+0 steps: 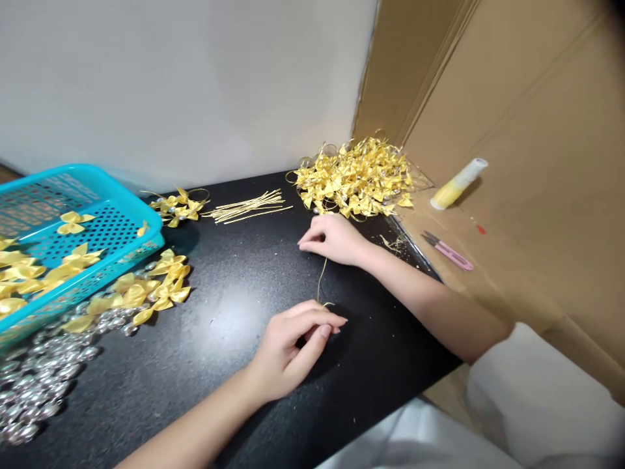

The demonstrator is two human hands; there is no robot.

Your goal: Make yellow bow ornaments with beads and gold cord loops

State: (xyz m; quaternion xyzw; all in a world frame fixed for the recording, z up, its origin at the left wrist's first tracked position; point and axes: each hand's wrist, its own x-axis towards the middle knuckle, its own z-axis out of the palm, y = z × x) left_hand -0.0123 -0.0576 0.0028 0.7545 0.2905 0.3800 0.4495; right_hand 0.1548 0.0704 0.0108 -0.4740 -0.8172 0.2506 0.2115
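A thin gold cord (319,280) runs between my two hands over the black table. My left hand (297,348), nearer the front edge, pinches the lower end between thumb and fingers, and a short tail sticks out above the fingers. Farther back, my right hand (334,238) has its fingertips together at the cord's upper end. Just behind my right hand lies a large heap of yellow bows (359,176) with cord loops. Several loose gold cords (249,207) lie to the left of that heap, beside a small group of finished-looking bows (180,207).
At the left, a turquoise basket (88,170) holds yellow bows. More bows (168,280) and many silver beads (43,378) lie along its near side. On cardboard at the right are pink thread snips (448,252) and a yellow-white spool (459,184). A grey wall (195,85) stands behind.
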